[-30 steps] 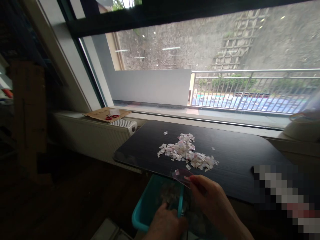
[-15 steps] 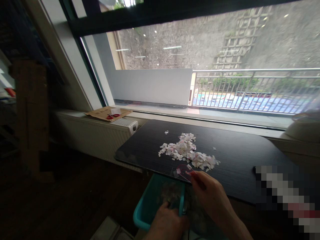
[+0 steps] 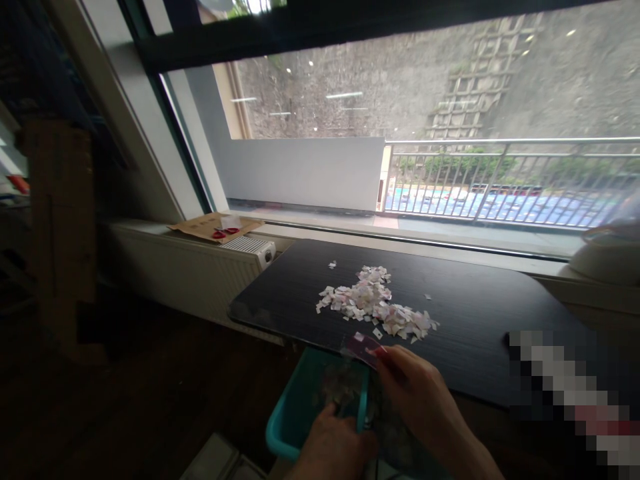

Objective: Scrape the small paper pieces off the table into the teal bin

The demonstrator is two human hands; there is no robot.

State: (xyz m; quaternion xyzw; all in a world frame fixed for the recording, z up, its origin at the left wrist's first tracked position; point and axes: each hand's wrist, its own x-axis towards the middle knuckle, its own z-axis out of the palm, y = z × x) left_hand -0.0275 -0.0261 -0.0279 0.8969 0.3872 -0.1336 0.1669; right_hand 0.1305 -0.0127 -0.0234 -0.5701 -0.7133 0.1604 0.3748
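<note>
1. Daylight enters through a wide window [image 3: 370,80], with a metal railing [image 3: 505,180] and a rough wall outside.
2. Below it stands a dark table [image 3: 480,320] with rounded corners, beside a white radiator [image 3: 185,280].
3. Paper scraps [image 3: 363,293] lie heaped loosely on the table, a few strays apart from the pile.
4. Near the table's front edge, the right hand [image 3: 417,387] pinches a thin see-through plastic piece [image 3: 361,349] between its fingers; one pale scrap shows at its far end.
5. Just below that edge sits a turquoise bin [image 3: 280,427]; its contents are too dim to make out clearly.
6. The left hand [image 3: 333,443] is at the bin's near side, one finger pointing inward; whether its fingers grip anything, I cannot tell.
7. Red-handled scissors [image 3: 226,233] rest on brown cardboard [image 3: 197,225] by the window, well apart from both hands.
</note>
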